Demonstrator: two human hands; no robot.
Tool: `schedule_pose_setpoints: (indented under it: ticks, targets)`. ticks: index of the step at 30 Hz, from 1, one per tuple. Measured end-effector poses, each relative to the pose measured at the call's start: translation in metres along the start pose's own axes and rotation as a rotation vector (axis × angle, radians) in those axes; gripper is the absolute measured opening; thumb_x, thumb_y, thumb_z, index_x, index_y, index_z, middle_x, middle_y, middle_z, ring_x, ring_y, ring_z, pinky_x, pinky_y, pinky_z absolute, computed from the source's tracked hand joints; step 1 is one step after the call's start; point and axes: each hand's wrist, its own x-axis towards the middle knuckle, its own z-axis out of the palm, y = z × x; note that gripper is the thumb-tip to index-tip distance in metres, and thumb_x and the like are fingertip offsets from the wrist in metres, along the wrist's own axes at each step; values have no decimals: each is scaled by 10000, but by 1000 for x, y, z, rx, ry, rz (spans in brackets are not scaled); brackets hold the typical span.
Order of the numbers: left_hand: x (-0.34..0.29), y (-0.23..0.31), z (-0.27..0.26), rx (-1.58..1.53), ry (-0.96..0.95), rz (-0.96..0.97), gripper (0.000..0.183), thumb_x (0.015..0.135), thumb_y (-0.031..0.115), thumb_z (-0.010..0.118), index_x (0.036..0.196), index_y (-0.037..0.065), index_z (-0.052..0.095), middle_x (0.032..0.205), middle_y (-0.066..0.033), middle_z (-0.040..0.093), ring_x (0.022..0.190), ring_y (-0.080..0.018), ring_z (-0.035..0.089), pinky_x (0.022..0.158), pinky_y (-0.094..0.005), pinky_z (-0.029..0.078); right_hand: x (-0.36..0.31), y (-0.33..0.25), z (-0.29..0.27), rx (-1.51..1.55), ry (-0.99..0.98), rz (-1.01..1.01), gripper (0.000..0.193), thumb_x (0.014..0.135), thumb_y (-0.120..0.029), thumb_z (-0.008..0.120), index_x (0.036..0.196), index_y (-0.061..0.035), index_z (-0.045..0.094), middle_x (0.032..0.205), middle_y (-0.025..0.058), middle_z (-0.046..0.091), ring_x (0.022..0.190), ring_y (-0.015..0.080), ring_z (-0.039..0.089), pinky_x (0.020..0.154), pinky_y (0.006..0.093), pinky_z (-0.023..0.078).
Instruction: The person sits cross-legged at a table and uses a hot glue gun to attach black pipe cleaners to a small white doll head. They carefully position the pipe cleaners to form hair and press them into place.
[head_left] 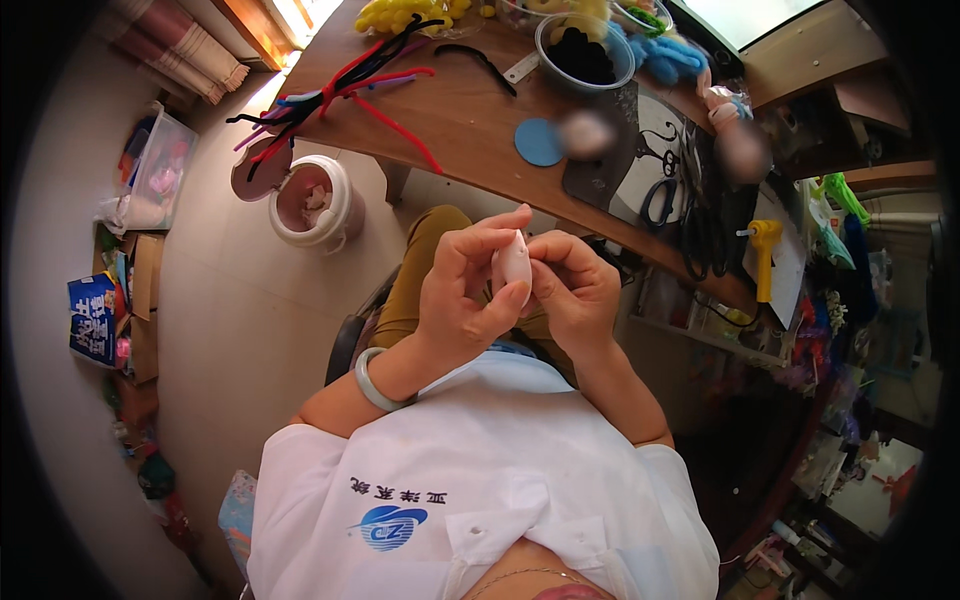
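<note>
Head view: left hand (pixel 462 285) and right hand (pixel 582 298) pinch the pale pink oval piece (pixel 515 265) near the wooden table (pixel 470 130); treat as probably light, soft, holding opposite edges.

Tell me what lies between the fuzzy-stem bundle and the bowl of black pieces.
A lone black stem and, beside the bowl, a pale strip, in the head view.

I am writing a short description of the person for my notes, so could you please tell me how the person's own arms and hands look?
The left hand and right hand wear no gloves. A smooth, pale grey-green bangle circles the left wrist; none shows on the right. Both forearms are bare below short white sleeves.
</note>
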Motion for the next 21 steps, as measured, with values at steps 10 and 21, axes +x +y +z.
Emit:
schedule_pose_setpoints:
  ticks: [10, 21]
  targets:
    - [0, -6, -5, 86, -38, 128, 369, 877, 72, 611, 1188, 52, 413, 1336, -229, 447, 1092, -207, 535, 839, -289, 496, -1, 5, 7, -12, 40, -45, 61, 911, -7, 574, 960, 24, 592, 850, 14, 577, 644, 29, 502, 533, 157, 396]
    - [8, -6, -6, 55, -23, 183, 387, 900, 189, 628, 1189, 37, 421, 1325, -254, 455, 1224, -289, 479, 924, -319, 443, 1, -5, 12, 15, 41, -58, 105, 903, 40, 556, 1000, 53, 591, 996, 73, 576, 726, 81, 564, 588, 190, 473]
